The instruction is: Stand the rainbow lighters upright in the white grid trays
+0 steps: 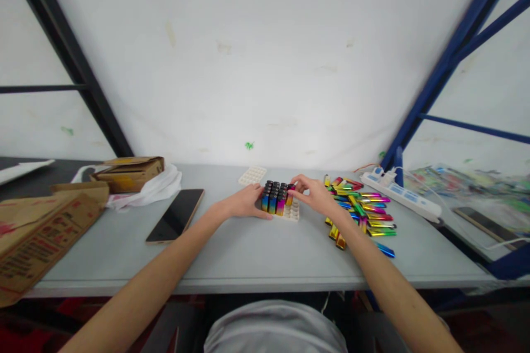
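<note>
Rows of upright shiny rainbow-coloured pieces that look like lighters [273,198], with black tops, stand packed in a white tray with round pockets [293,213]. My left hand [248,202] is curved around the left side of the tray, thumb along the front and fingers behind, holding it. At the tray's right side, the fingers of my right hand [311,194] pinch one pink-and-gold lighter [289,195], upright beside the packed rows. Several bare pockets show at the tray's front right.
Loose metallic lighters [364,210] lie heaped at right, near a white power strip [401,196]. A second white tray [252,175] lies behind. At left are a phone [176,216], a white plastic bag [159,190], a small box [130,174] and a large cardboard box [53,231].
</note>
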Demonstrator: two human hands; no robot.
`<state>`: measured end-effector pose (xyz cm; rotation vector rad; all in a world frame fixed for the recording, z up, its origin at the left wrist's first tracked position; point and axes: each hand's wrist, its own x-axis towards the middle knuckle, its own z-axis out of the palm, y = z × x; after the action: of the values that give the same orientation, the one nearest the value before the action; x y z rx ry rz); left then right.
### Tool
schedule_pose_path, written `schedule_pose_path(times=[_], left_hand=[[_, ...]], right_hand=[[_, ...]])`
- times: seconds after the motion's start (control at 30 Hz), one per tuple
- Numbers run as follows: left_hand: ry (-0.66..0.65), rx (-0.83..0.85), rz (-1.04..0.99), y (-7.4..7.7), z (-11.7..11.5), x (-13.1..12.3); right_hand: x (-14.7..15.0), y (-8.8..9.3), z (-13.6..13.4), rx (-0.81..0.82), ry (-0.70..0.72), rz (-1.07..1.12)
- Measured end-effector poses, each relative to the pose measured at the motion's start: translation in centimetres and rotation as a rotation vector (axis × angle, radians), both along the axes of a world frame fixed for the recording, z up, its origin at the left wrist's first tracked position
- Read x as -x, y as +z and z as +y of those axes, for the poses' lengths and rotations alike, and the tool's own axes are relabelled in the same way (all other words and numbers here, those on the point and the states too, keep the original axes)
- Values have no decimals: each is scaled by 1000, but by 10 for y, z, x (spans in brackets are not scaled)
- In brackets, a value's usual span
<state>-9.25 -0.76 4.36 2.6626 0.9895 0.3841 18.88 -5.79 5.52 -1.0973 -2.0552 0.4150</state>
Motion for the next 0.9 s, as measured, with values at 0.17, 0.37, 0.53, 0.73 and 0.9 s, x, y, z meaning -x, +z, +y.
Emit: schedule_pose_path(times=[0.17, 0.37, 0.53, 0.73, 0.9], left_hand=[[-8, -12, 1, -1, 0, 0], [0, -1, 23, -2, 2, -1], [-6, -15, 15, -2, 2, 0], [-4, -29, 23, -2, 2, 0], [1, -31, 29, -2, 2, -1]], right_hand=[[-2, 1, -1, -1, 25, -19], [-2, 1, -3, 4, 12, -21], [-3, 6, -5, 6, -7, -45], [-51, 7, 12, -261, -354, -213], [-95, -9, 24, -100, -503, -499]])
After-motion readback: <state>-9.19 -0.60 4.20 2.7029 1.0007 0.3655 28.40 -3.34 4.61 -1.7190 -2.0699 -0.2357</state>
